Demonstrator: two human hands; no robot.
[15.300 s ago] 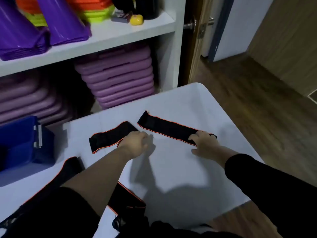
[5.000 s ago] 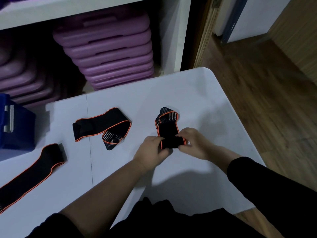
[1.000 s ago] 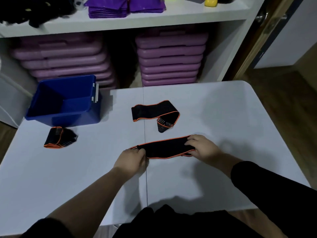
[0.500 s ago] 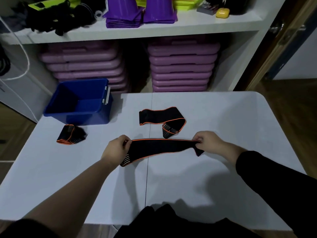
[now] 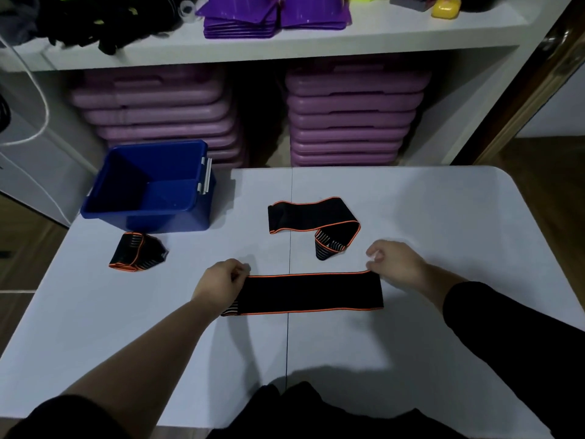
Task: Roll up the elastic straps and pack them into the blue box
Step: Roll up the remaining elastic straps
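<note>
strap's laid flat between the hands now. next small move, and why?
Probably start rolling from the left end. The flat strap lies straight on the table, the left hand already pinches that end, and the right hand hovers just off the other. One rolled strap waits by the blue box, which looks empty.

Matt black woven cloth with orange edging: flat strap (image 5: 311, 293), folded strap (image 5: 311, 218), rolled strap (image 5: 136, 252); pale ribbing on the undersides. Glossy blue plastic box (image 5: 190, 217), pale plastic latch (image 5: 205, 175). Smooth, matt white table (image 5: 443, 217). Moulded purple plastic steps (image 5: 354, 122), slight sheen. Brown wood-look floor (image 5: 557, 172). Matt black cloth sleeve (image 5: 512, 337).
</note>
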